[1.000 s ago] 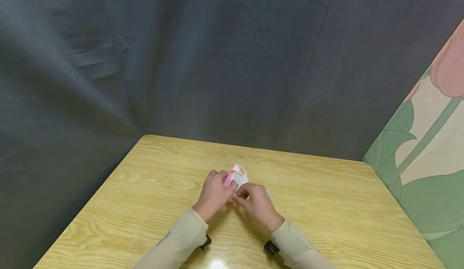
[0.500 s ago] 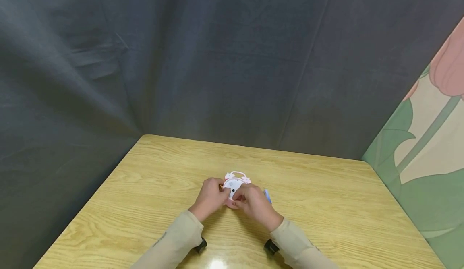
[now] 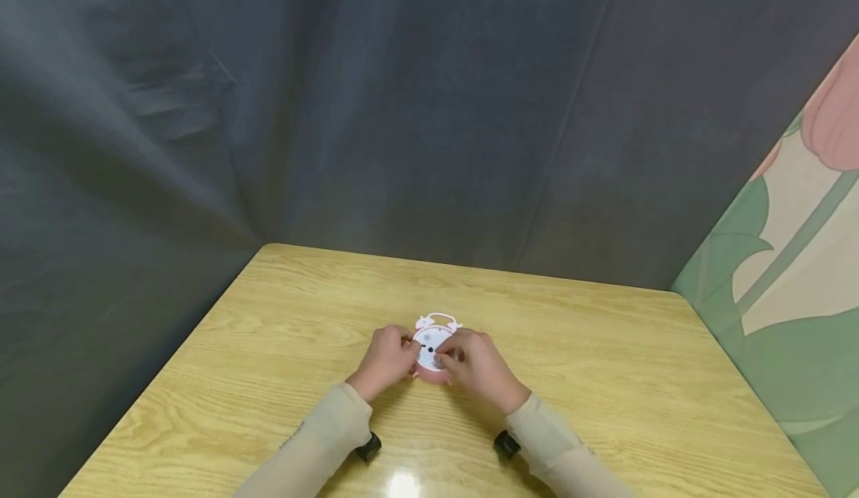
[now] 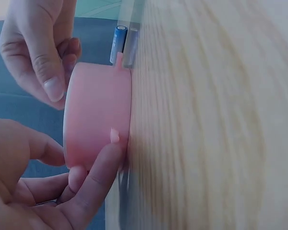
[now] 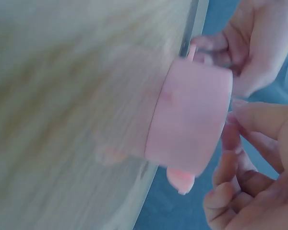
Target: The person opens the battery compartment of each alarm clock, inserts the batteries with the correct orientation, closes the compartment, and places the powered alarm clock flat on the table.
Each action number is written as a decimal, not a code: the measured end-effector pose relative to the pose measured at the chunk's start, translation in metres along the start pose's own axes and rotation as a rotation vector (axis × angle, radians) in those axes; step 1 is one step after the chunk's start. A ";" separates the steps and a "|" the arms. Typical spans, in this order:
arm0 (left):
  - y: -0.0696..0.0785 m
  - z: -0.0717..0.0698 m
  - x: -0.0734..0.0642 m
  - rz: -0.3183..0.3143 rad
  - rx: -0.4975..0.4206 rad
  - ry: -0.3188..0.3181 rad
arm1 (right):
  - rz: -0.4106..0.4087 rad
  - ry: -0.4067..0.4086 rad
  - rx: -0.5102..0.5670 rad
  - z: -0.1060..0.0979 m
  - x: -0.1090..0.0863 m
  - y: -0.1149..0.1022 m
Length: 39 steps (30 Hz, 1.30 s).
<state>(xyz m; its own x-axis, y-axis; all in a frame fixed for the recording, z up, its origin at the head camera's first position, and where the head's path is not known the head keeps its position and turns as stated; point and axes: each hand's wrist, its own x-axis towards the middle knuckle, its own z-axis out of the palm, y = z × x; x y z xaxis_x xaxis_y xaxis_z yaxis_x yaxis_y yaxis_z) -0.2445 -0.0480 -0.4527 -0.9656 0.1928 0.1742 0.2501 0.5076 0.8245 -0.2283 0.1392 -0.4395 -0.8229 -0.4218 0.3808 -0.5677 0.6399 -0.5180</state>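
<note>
A pink alarm clock point(image 3: 435, 373) with a white back and a white handle on top lies back side up on the table. My left hand point(image 3: 385, 360) grips its left side, the thumb over the rim. In the left wrist view, its fingers curl around the pink casing point(image 4: 98, 110) by a small foot. The thumb and index finger of my right hand point(image 3: 482, 367) pinch together at the clock's back, near a small black knob point(image 3: 431, 350). What lies between those fingertips is hidden. In the right wrist view they meet at the edge of the back.
A blue battery point(image 4: 118, 44) stands near the clock's far side in the left wrist view; the right hand hides it in the head view. The wooden table point(image 3: 322, 297) ends at a dark curtain point(image 3: 403, 147) behind, with a flowered panel point(image 3: 798, 319) at right.
The clock has gone from tilted up in the hands to lying flat, back up. The right fingertips have shifted slightly right across the back, and the hand now covers the blue battery.
</note>
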 end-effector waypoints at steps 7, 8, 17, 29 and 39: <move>-0.004 -0.001 0.001 -0.058 -0.130 -0.030 | 0.066 -0.029 -0.002 -0.004 0.004 0.007; -0.004 -0.001 0.001 -0.067 -0.138 -0.034 | 0.074 -0.038 -0.001 -0.004 0.004 0.007; -0.003 -0.001 0.001 -0.080 -0.169 -0.057 | 0.076 -0.098 -0.041 -0.004 0.007 0.004; -0.008 -0.001 0.003 -0.099 -0.207 -0.100 | -0.091 -0.139 -0.296 -0.005 0.010 0.001; -0.006 -0.002 0.003 -0.108 -0.207 -0.109 | -0.375 -0.125 -0.525 -0.007 0.010 -0.004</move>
<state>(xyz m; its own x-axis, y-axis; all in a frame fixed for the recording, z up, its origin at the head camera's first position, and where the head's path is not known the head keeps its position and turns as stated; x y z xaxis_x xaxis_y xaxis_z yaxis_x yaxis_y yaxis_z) -0.2491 -0.0517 -0.4563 -0.9699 0.2416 0.0293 0.1152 0.3498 0.9297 -0.2346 0.1370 -0.4283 -0.5862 -0.7285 0.3544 -0.7551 0.6499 0.0869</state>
